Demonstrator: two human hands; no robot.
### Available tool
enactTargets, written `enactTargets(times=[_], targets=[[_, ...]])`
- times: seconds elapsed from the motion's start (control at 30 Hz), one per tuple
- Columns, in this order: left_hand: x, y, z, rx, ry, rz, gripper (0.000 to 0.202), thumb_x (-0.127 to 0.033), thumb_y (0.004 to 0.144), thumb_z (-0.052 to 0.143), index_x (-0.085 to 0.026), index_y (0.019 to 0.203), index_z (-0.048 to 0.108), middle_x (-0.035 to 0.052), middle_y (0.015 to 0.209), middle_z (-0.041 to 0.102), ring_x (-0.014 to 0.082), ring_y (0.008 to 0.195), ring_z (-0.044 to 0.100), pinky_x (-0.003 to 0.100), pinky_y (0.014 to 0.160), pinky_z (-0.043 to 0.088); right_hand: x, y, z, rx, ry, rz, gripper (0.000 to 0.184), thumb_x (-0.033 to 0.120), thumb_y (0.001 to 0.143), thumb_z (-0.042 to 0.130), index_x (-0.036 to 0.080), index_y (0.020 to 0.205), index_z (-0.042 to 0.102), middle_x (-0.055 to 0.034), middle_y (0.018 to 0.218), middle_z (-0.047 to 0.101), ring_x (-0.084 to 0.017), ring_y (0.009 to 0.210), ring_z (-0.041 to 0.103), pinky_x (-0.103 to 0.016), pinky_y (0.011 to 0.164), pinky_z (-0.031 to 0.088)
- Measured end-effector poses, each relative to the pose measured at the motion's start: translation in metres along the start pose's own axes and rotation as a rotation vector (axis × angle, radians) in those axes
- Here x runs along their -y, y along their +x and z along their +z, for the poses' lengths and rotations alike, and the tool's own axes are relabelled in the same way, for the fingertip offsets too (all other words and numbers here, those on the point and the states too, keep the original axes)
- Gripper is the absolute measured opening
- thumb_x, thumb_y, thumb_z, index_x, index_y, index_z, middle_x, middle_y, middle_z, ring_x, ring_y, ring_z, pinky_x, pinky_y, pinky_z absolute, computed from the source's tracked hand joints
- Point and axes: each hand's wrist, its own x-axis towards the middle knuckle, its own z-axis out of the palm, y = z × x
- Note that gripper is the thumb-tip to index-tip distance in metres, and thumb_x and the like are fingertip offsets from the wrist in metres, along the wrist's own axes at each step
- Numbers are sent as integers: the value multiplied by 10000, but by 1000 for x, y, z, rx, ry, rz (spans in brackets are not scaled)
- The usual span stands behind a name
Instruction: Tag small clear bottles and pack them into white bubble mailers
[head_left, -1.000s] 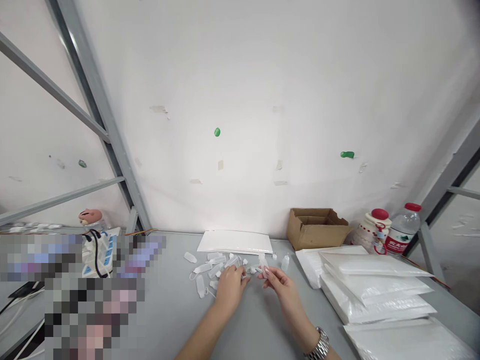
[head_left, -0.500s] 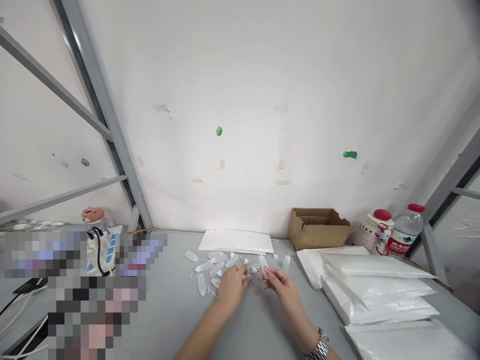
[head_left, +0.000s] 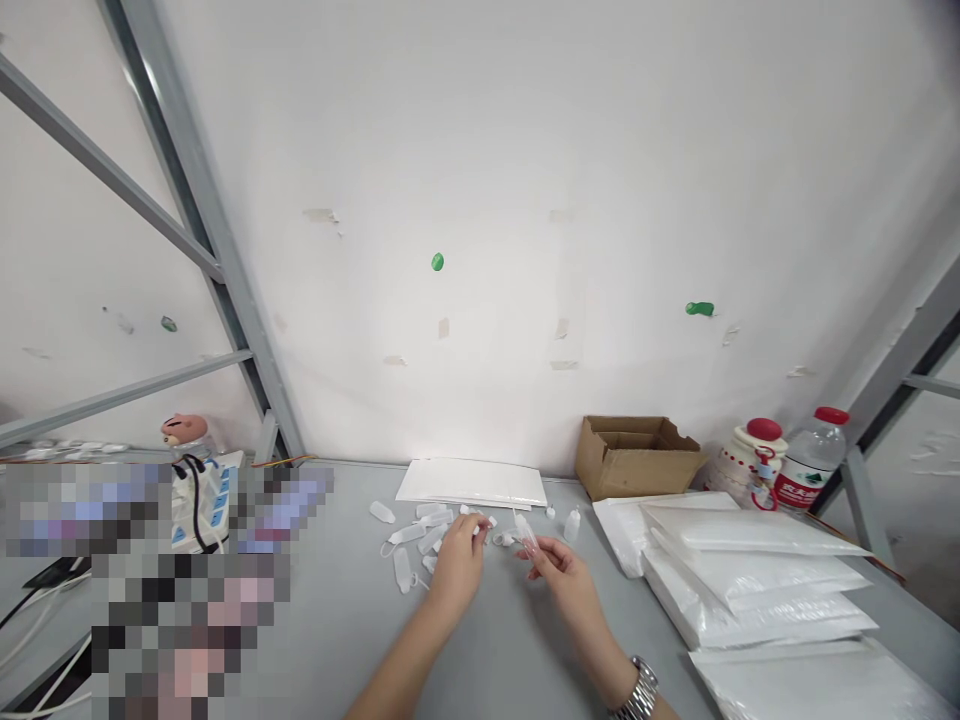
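Observation:
My right hand [head_left: 562, 568] holds a small translucent squeeze bottle [head_left: 527, 535] between thumb and fingers. The bottle tilts up, and its thin tip points away from me. To its left, my left hand [head_left: 461, 555] is closed in a pinch, with a small white cap [head_left: 492, 521] at its fingertips. Several more small bottles [head_left: 403, 568] lie loose around and behind my left hand, which hides part of them. Loose white cap pieces [head_left: 506, 538] rest between my hands. One small bottle [head_left: 572, 526] stands beyond my right hand, near another cap piece [head_left: 550, 512].
White flat sheets [head_left: 471, 483] lie against the wall. At the right are stacked white padded mailers [head_left: 757, 570], an open cardboard box [head_left: 637, 470], a red-capped jar [head_left: 750, 460] and a water bottle [head_left: 814, 465]. A power strip [head_left: 202, 505] sits left, beside blurred-out areas.
My left hand has moved slightly forward, and its fingertips have come to the small cap. The bottle in my right hand now shows its thin tip more clearly.

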Motion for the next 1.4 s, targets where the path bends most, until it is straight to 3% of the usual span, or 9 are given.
enactTargets(times=[0.17, 0.3, 0.43, 0.63, 0.83, 1.03, 1.27, 1.4], targets=[[-5, 6, -7, 55, -640, -273, 212, -280, 752, 528, -153, 890, 627, 95, 954, 659, 204, 831, 630, 324, 736, 485, -4, 1, 1, 2, 22, -43, 460, 573, 502, 721, 181, 740, 675, -76, 754, 707, -220, 668, 592, -320, 591, 463], [-11, 4, -12, 107, -1052, -409, 222, -260, 732, 601, -134, 908, 646, 116, 973, 664, 211, 920, 624, 337, 887, 447, 1, -4, 3, 188, -11, -28, 414, 555, 616, 667, 169, 766, 679, -60, 718, 699, -164, 550, 557, -317, 627, 451], [-17, -1, -11, 163, -1228, -393, 288, -166, 722, 611, -182, 1010, 611, 86, 966, 660, 191, 1017, 591, 335, 970, 393, 5, -11, 7, 393, -26, 0, 392, 557, 677, 614, 172, 717, 672, -45, 682, 682, -154, 532, 554, -301, 614, 432], [-27, -7, -9, 285, -1324, -417, 184, -149, 716, 621, -149, 900, 630, 80, 891, 665, 220, 1049, 577, 331, 979, 389, 2, -11, 11, 405, -42, 0, 413, 580, 644, 626, 176, 713, 674, -33, 632, 672, -144, 479, 532, -294, 578, 418], [-23, -5, -12, 281, -1283, -396, 220, -217, 632, 724, -154, 812, 614, 85, 879, 687, 259, 1021, 588, 343, 848, 460, -3, -7, 8, 296, 16, 3, 436, 579, 602, 664, 155, 702, 659, -37, 606, 660, -139, 469, 522, -292, 556, 411], [-20, -4, -11, 333, -1191, -375, 258, -268, 654, 718, -108, 848, 660, 136, 973, 681, 254, 1005, 597, 344, 901, 428, -6, -6, 7, 266, -4, -6, 418, 560, 597, 679, 148, 662, 650, -11, 524, 609, -136, 468, 502, -274, 514, 408], [-22, -4, -14, 305, -1148, -389, 290, -343, 652, 713, -121, 838, 692, 109, 905, 691, 235, 983, 586, 338, 899, 408, -7, -15, 8, 97, -247, -167, 331, 498, 700, 621, 173, 747, 660, -10, 625, 625, -174, 627, 537, -284, 646, 408], [-20, -3, -11, 255, -1163, -387, 290, -304, 550, 782, -126, 765, 702, 88, 818, 692, 227, 949, 578, 318, 871, 395, -7, -14, 9, 148, -134, -104, 361, 519, 657, 652, 162, 709, 643, -8, 594, 605, -160, 584, 514, -283, 615, 394]])
